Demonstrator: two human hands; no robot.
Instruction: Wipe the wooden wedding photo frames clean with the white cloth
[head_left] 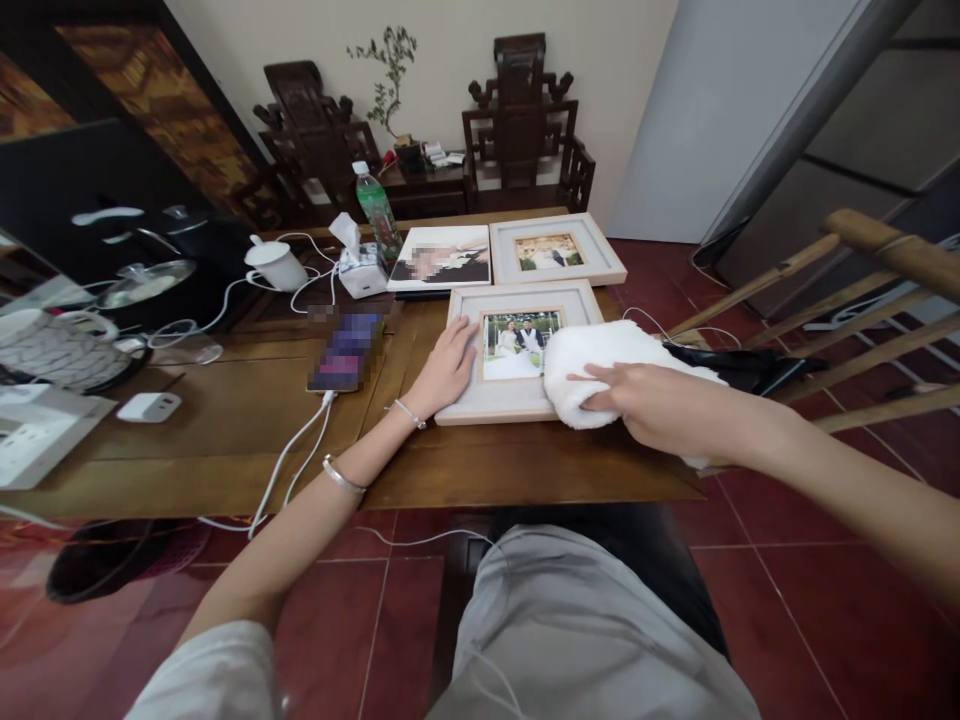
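Observation:
A light wooden picture frame (491, 403) with a wedding photo lies flat near the front edge of the wooden table. My left hand (448, 365) rests along the frame's left side, its fingers stretched out over the edge. On the frame's right part lies a fluffy white cloth (581, 360), covering that side and its corner. My right hand (626, 395) is closed on the cloth, some fingers tucked into its folds. Behind are a second framed photo (600, 262) and a white-edged photo panel (442, 245).
A phone (345, 352) on a white cable lies left of the frame. Further left are a tissue box (363, 272), a green-labelled bottle (379, 212), a lidded white cup (276, 265) and a power strip (45, 435). A wooden chair (885, 245) stands at the right.

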